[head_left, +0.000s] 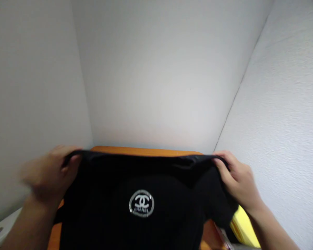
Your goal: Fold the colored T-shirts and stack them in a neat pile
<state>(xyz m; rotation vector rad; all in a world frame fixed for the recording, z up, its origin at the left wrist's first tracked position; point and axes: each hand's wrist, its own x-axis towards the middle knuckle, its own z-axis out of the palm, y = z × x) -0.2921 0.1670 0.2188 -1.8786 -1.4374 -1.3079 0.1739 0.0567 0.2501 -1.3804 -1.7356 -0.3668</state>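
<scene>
A black short-sleeved T-shirt [106, 198] is stretched out between my hands, its upper edge pulled nearly straight. On its chest is a round silvery logo [141, 203] with lettering. My left hand [54, 170], blurred by motion, is closed on the shirt's shoulder at the left. At the opposite shoulder, my right hand [234, 173] pinches the fabric between thumb and fingers. The sleeve below my right hand hangs down. The lower part of the shirt runs out of view at the bottom.
Behind the shirt an orange-brown wooden tabletop [146, 151] reaches the back wall [156, 76]. Pale walls close in on both sides. Something yellow [245, 229] lies at the lower right, partly behind my right forearm. A white object [5, 225] with a round metallic part sits at the lower left.
</scene>
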